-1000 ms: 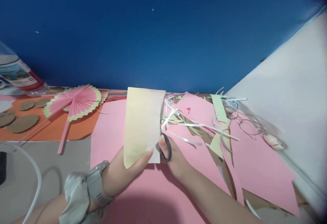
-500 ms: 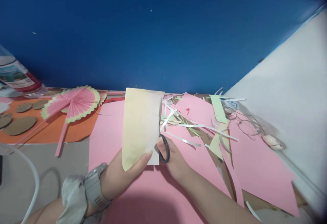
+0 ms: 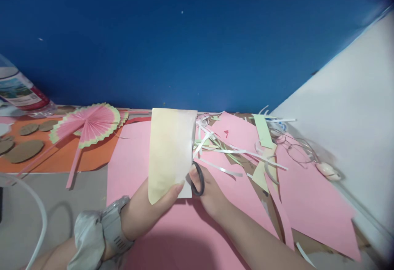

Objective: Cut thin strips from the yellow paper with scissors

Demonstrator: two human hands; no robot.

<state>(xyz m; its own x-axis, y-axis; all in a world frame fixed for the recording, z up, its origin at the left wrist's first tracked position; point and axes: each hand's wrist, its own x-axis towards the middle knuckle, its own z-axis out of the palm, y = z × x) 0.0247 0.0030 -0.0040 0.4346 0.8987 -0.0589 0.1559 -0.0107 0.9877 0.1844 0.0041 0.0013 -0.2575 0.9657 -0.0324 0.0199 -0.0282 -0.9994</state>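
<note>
A sheet of pale yellow and white paper (image 3: pixel 168 151) stands upright in front of me. My left hand (image 3: pixel 156 204) grips its lower part, thumb on the near face and the other fingers hidden behind. At the paper's right edge, my right hand (image 3: pixel 209 190) is closed around the scissors (image 3: pixel 201 179). One black handle loop shows; the blades are mostly hidden along the sheet's edge. Beneath both hands lies pink paper (image 3: pixel 181 229).
Paper strips (image 3: pixel 215 140) and offcuts litter the right side, near a white computer mouse (image 3: pixel 328 171). At left are a pink and green pleated paper fan (image 3: pixel 95 124), cardboard ovals (image 3: pixel 24 152) and a bottle (image 3: pixel 23 91). A blue wall (image 3: pixel 197 44) rises behind.
The top of the paper has dipped slightly and its left edge has shifted a little to the right. Both hands keep nearly the same place.
</note>
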